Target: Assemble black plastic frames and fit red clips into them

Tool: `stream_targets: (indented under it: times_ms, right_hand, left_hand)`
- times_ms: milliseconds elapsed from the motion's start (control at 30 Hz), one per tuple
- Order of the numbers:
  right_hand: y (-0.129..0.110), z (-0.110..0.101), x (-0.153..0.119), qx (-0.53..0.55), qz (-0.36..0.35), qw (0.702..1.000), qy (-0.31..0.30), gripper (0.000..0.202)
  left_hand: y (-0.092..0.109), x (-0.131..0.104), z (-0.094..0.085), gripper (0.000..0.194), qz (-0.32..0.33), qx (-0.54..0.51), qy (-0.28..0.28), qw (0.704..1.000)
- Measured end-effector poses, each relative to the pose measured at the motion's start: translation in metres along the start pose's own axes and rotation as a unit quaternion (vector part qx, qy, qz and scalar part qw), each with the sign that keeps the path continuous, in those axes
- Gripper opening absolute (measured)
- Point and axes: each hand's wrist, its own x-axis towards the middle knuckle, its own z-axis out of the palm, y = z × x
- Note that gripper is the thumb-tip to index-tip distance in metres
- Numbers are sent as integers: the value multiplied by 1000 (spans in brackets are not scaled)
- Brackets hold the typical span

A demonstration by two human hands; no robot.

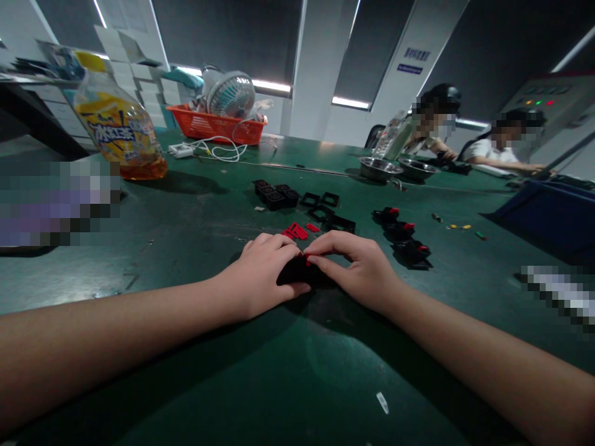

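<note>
My left hand [260,272] is closed around a black plastic part [292,274] just above the green table. Against that part, my right hand [365,266] pinches a small red piece [307,261] between thumb and forefinger. Right behind my fingers lie several loose red pieces [295,231]. Black square frames [320,213] and a cluster of black blocks [276,196] sit farther back. To the right, several black parts with red pieces on them [405,231] stand in a slanting row. My fingers hide much of the held part.
A tea bottle [118,124] stands at left, near an orange basket [218,127] with a fan and a white cable [223,148]. Metal bowls [379,170] stand at the back; a blue bin [553,217] is at right. Two people sit across. A white scrap [382,402] lies in front.
</note>
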Motion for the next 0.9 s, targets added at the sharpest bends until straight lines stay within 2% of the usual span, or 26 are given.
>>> stream_targets:
  times_ms: [900]
  right_hand:
    - [-2, -1, 1, -9, 6, 1000, -3, 7]
  left_hand:
    - [-1, -1, 0, 44, 5, 6, 11, 1000]
